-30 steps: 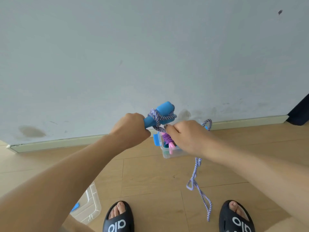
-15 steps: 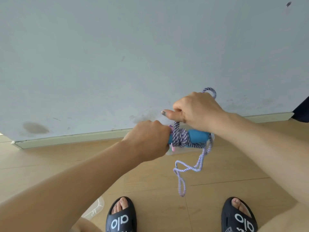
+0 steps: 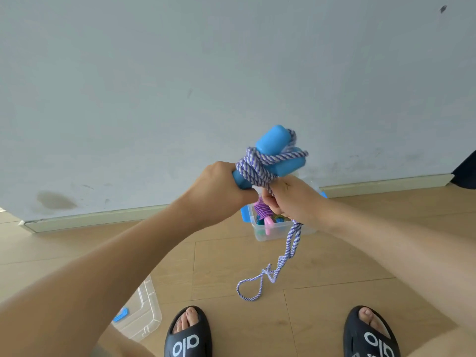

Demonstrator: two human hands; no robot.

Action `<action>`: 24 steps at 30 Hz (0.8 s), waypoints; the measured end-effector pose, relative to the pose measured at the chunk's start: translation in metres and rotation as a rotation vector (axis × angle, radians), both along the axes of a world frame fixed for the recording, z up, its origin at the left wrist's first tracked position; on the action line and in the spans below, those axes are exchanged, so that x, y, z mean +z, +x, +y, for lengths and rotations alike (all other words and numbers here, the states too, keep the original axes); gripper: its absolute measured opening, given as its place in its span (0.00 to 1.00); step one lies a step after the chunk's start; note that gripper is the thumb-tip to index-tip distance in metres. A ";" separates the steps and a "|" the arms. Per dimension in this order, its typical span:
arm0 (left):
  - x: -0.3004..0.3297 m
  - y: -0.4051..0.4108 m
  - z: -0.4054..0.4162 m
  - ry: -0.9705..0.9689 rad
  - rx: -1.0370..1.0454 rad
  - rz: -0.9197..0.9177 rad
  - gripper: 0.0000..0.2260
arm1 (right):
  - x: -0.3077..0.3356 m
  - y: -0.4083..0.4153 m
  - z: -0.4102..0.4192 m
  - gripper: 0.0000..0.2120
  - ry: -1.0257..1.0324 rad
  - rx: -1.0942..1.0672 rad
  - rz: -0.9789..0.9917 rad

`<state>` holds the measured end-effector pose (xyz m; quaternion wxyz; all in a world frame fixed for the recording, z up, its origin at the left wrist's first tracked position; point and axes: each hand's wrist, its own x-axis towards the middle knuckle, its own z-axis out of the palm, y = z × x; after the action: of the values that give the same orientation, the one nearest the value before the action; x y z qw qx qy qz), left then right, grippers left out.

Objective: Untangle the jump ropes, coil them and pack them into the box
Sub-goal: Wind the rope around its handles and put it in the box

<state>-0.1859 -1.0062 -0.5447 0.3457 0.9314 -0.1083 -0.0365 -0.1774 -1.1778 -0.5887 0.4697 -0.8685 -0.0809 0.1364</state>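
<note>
Clear plastic box (image 3: 273, 234) on the wood floor, against the skirting board; blue latch on its left end. Inside: a purple coiled rope (image 3: 260, 210), a pink handle (image 3: 268, 224), some blue and green items too hidden to identify. A second clear piece, the lid (image 3: 144, 313) with a blue clip, lies on the floor well to the left of the box, beside the left slipper (image 3: 188, 333).

Blue handles (image 3: 273, 155), two together, held above the box. Purple-white rope (image 3: 253, 170) wound round them in several turns.

Left hand (image 3: 219, 189): fingers curled tight round the lower end of the handles, just left of the wraps.

Right hand (image 3: 293, 199): directly over the box, fingers closed on the rope strand just under the wraps. Free rope drops from this hand past the box front, ending in a loop below the box, between the two slippers.
</note>
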 end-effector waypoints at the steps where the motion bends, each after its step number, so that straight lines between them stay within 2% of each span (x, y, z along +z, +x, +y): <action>1: -0.001 0.003 0.001 -0.016 0.057 0.051 0.16 | 0.001 -0.003 0.005 0.24 0.018 -0.024 -0.026; 4: -0.007 0.012 0.005 -0.144 0.159 0.196 0.12 | -0.002 -0.009 0.004 0.26 -0.059 -0.012 -0.130; 7: -0.012 0.016 0.007 -0.270 0.182 0.275 0.09 | -0.004 -0.007 -0.004 0.18 -0.317 0.065 -0.262; 8: -0.013 0.017 0.007 -0.287 0.166 0.288 0.10 | -0.005 -0.005 -0.006 0.17 -0.325 0.065 -0.256; 11: -0.012 0.016 0.008 -0.354 0.111 0.323 0.14 | -0.005 -0.007 -0.010 0.11 -0.235 0.110 -0.168; 14: -0.010 0.018 0.012 -0.431 0.140 0.322 0.15 | -0.010 -0.013 -0.009 0.06 -0.239 0.180 -0.065; 19: -0.012 0.024 0.018 -0.440 0.196 0.259 0.14 | -0.010 -0.012 -0.010 0.08 0.050 0.105 0.109; 24: -0.015 0.032 0.022 -0.416 0.312 0.155 0.10 | -0.020 -0.009 -0.015 0.19 0.079 0.027 0.228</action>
<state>-0.1543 -0.9844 -0.5600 0.5383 0.8402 0.0583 -0.0308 -0.1861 -1.1924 -0.6087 0.5079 -0.8269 -0.0438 0.2373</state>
